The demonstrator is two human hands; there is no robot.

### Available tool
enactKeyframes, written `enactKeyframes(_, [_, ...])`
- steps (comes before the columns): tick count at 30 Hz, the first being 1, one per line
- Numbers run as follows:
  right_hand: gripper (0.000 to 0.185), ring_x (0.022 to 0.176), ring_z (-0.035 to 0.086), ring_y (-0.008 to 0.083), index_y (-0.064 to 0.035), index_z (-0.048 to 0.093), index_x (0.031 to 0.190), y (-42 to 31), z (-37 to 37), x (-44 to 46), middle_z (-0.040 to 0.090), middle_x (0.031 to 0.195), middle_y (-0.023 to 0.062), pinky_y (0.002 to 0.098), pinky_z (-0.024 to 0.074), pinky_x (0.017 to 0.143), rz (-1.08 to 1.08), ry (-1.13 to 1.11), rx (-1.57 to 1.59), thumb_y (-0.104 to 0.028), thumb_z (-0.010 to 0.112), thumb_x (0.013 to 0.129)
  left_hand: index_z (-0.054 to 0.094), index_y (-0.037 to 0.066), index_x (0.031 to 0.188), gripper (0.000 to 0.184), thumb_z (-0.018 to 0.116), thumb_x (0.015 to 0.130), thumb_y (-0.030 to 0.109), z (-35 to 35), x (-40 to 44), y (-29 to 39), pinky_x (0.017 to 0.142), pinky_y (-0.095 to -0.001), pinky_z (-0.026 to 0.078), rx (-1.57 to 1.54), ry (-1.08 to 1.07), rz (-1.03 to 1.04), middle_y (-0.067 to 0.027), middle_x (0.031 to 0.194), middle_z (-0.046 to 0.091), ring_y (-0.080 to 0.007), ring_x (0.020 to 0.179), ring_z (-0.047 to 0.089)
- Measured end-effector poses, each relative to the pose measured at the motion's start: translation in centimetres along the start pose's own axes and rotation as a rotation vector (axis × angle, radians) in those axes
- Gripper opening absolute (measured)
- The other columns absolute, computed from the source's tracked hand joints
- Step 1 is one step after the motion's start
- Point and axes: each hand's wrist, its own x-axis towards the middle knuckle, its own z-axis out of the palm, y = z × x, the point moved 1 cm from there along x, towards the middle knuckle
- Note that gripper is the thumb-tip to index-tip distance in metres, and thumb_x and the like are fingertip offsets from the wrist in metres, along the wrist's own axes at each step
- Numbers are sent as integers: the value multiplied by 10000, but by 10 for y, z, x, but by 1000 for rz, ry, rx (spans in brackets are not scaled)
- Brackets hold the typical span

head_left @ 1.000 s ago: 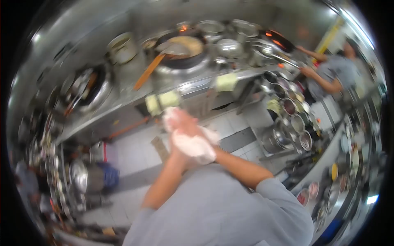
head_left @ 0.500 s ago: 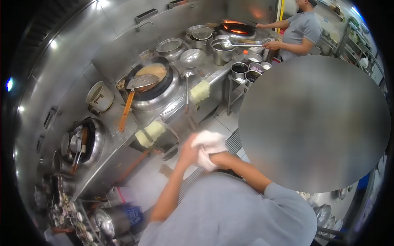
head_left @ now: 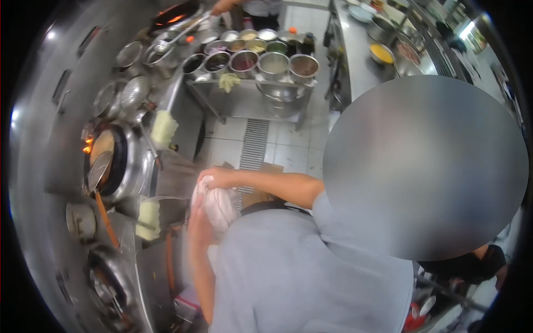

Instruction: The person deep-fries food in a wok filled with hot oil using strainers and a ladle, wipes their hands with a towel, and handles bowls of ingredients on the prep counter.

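A pinkish-white cloth [head_left: 221, 208] hangs bunched between my hands, in front of my body. My right hand [head_left: 217, 178] is closed on its upper part, with the forearm reaching across from the right. Alongside the cloth's left edge, my left hand [head_left: 199, 221] touches it; motion blurs its fingers, so their grip is unclear. Left of my hands is the stove counter, where a pale folded cloth [head_left: 149, 220] lies over the front edge. A wok [head_left: 118, 161] of light brown liquid sits on a burner there, with a wooden-handled strainer [head_left: 100, 171] across it.
Farther up the counter lie a ladle [head_left: 147, 133] and a perforated scoop [head_left: 135, 93]. Ahead stands a metal rack [head_left: 250, 83] with several seasoning pots. Another person's hand [head_left: 221, 6] is at a far wok [head_left: 176, 15]. A floor grate [head_left: 254, 145] runs between. A blurred oval hides the right side.
My view has turned right, bringing the seasoning rack to the middle. My hands and the cloth have moved left, nearer the counter edge. My right hand now shows on top of the cloth.
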Motion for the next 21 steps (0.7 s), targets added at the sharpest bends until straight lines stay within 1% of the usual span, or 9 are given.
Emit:
enactKeyframes(2, [335,1012,569,190,-65,580,1148,33,-12,-12,627,1049,78,350,456,901,41,128,-5,-136,639,826,314,43,1430,639,453,963,456,-2,-12,0,976,-367,439,296,68,-25,-161,1346,472,-245,1243,468])
enactKeyframes(4, [247,946,593,190,-52,603,1066,57,-38,-33,627,1026,83,346,483,833,328,524,516,-152,632,842,337,52,1418,611,524,947,394,-5,-22,-8,888,-325,464,126,196,95,-146,1319,494,-216,1139,533])
enactKeyframes(6, [241,876,613,197,-44,609,1044,88,-76,-60,635,993,86,353,502,779,378,704,624,-193,628,855,416,62,1373,525,540,943,336,-47,-22,-47,798,-329,480,198,338,116,-115,1248,554,-215,1006,588])
enactKeyframes(8, [336,885,623,220,-31,606,1066,118,-130,-88,655,968,108,366,504,781,457,635,274,-284,638,846,486,64,1317,448,556,932,281,-117,-28,-100,732,-339,487,933,547,98,-97,1113,626,-204,894,610])
enactKeyframes(11, [416,962,633,291,-76,613,1085,144,-209,-139,667,1026,143,408,501,812,428,613,-596,-348,670,774,545,68,1260,384,550,928,261,-136,-46,-154,723,-340,501,1459,466,-191,-102,978,657,-189,857,621])
enactKeyframes(14, [349,997,627,331,-155,648,1073,149,-282,-196,668,1058,133,424,503,844,734,353,-989,-285,645,749,553,70,1252,383,556,922,265,-152,-73,-222,719,-339,504,1133,434,-444,-104,979,658,-191,860,624])
enactKeyframes(17, [230,929,674,305,-71,713,946,170,-326,-269,699,983,140,428,541,757,1021,181,-1258,-173,600,773,561,73,1244,383,562,915,269,-159,-103,-264,716,-339,507,820,504,-572,-105,979,659,-193,862,627])
enactKeyframes(18, [261,976,653,306,-107,689,971,188,-337,-292,674,1075,108,450,527,772,1202,158,-1260,-200,670,728,564,74,1242,383,563,913,271,-161,-111,-274,715,-339,508,758,527,-599,-106,979,659,-194,863,628])
enactKeyframes(21, [288,1061,605,301,-94,687,1011,216,-342,-354,636,1147,118,432,471,876,1249,65,-1316,-271,599,801,571,76,1234,383,569,907,275,-157,-138,-297,712,-339,512,640,603,-627,-107,979,660,-196,866,631])
